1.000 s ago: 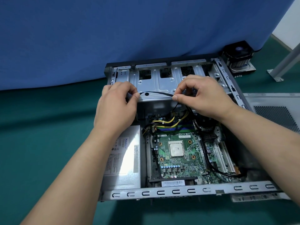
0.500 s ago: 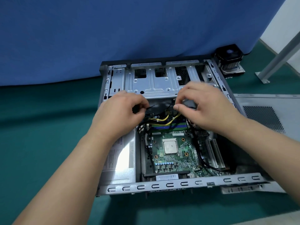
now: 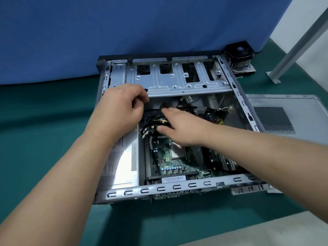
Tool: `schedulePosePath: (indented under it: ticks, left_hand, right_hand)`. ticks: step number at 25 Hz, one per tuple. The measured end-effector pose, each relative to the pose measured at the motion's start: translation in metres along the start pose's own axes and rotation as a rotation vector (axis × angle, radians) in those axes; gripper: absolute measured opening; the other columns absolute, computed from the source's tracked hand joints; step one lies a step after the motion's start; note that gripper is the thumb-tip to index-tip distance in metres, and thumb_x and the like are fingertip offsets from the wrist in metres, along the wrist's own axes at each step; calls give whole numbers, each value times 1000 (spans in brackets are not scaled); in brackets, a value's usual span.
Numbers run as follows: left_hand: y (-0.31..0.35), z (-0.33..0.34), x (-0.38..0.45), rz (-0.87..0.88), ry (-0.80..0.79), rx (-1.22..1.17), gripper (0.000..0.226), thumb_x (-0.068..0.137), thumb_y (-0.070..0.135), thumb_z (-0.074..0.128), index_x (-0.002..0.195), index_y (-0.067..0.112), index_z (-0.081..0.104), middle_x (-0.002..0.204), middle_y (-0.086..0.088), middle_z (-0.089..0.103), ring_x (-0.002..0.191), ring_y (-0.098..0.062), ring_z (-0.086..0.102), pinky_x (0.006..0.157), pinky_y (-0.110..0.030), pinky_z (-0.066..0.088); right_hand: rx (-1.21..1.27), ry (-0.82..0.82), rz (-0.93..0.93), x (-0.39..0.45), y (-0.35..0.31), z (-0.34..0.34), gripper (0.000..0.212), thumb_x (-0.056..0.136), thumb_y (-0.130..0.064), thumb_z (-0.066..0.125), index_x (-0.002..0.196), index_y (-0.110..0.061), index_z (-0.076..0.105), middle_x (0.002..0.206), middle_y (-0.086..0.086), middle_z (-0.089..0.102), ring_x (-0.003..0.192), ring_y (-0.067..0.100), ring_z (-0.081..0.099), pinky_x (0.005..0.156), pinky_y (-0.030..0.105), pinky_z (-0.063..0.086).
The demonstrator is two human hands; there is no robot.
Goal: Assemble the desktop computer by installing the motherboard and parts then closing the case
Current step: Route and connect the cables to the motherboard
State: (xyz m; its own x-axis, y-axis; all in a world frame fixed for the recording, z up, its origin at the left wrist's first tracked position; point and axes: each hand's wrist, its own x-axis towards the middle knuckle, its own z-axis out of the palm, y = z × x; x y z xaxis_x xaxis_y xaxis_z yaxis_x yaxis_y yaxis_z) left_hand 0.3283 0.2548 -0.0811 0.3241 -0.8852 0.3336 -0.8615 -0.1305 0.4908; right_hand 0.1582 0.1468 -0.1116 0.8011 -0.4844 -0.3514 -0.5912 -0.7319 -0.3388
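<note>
Reaching under the drive cage (image 3: 177, 80), my right hand (image 3: 184, 128) extends loose fingers; my left hand (image 3: 122, 107) curls, grip unclear. Snagging power cables (image 3: 150, 127) might scrape the motherboard (image 3: 177, 166).

Both forearms are crossing the near rail of the open case (image 3: 177, 187), taking up most of the way in from the front. The left hand (image 3: 122, 109) is sitting with fingers curled at the drive cage (image 3: 177, 80), and that metal shelf is roofing over the far end. The right hand (image 3: 179, 126) is reaching flat under it, crowding the cable bundle (image 3: 150, 128). The power supply (image 3: 124, 157) is filling the left bay. The motherboard (image 3: 177, 164) is lying open from above, and room is showing in the far right corner.
</note>
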Motion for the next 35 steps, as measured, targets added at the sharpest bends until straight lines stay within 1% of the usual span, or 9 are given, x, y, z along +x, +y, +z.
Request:
schedulePosePath:
  ticks: [3, 6, 8, 11, 19, 23, 27, 31, 35]
  left_hand:
    - [-1, 0, 1, -3, 17, 17, 31, 85, 1, 51, 96, 19, 73, 91, 7, 68, 82, -10, 55, 74, -25, 42]
    - [-1, 0, 2, 3, 45, 23, 32, 83, -2, 50, 95, 16, 74, 92, 7, 63, 83, -8, 50, 75, -20, 35]
    - [-2, 0, 4, -4, 48, 33, 33, 83, -2, 49, 96, 15, 73, 94, 7, 58, 87, -11, 49, 76, -20, 34]
    - [-2, 0, 6, -9, 27, 65, 35, 84, -3, 49, 101, 15, 73, 100, 1, 61, 101, -23, 54, 83, -24, 34]
    - [-4, 1, 7, 10, -60, 165, 41, 86, -2, 51, 114, 16, 73, 114, -5, 71, 114, -30, 54, 97, -29, 35]
    - [-4, 2, 6, 15, -64, 168, 38, 87, -2, 51, 114, 16, 72, 115, -5, 71, 114, -31, 54, 100, -36, 38]
    - [-8, 4, 6, 32, -57, 142, 36, 88, -1, 50, 112, 16, 72, 114, -5, 71, 112, -31, 56, 99, -40, 42]
    - [-9, 8, 6, 54, -85, 108, 36, 93, 3, 51, 119, 17, 71, 123, -2, 71, 119, -28, 58, 107, -39, 41]
    - [-6, 8, 5, 68, -132, 118, 34, 97, 14, 54, 127, 19, 69, 133, -3, 67, 128, -25, 55, 115, -40, 36]
  right_hand:
    - [-55, -60, 127, 35, -8, 0, 63, 101, -60, 34, 131, -8, 55, 135, 20, 57, 122, 36, 56, 84, 36, 39]
    - [-72, -104, 233, 65, -1, -3, 85, 95, -75, 20, 143, -15, 55, 154, 15, 46, 141, 33, 43, 105, 43, 35]
    - [-21, -74, 333, 71, 5, 0, 106, 78, -91, 10, 158, -25, 34, 169, 7, 21, 156, 30, 12, 121, 50, 10]
    - [-73, -65, 408, 71, 10, 10, 116, 69, -94, 0, 163, -27, 18, 172, 0, 6, 156, 30, -15, 120, 61, -11]
    - [-185, -68, 285, 50, 2, -8, 55, 104, -48, 32, 133, -10, 59, 144, 16, 55, 129, 36, 52, 108, 45, 42]
    - [-283, -33, 249, 28, -5, -12, 54, 108, -49, 26, 130, -14, 60, 143, 17, 54, 139, 38, 41, 114, 48, 26]
    - [-213, -41, 76, -5, -7, -14, 54, 107, -50, 30, 139, -14, 55, 149, 10, 49, 139, 33, 41, 115, 47, 33]
    - [-416, 226, -122, -52, 22, -38, 46, 98, -51, 36, 119, -26, 68, 116, -4, 67, 109, 22, 61, 95, 44, 51]
    - [-503, 437, -91, -60, 71, -63, 28, 95, -43, 56, 108, -21, 66, 112, 0, 59, 110, 27, 53, 94, 42, 40]
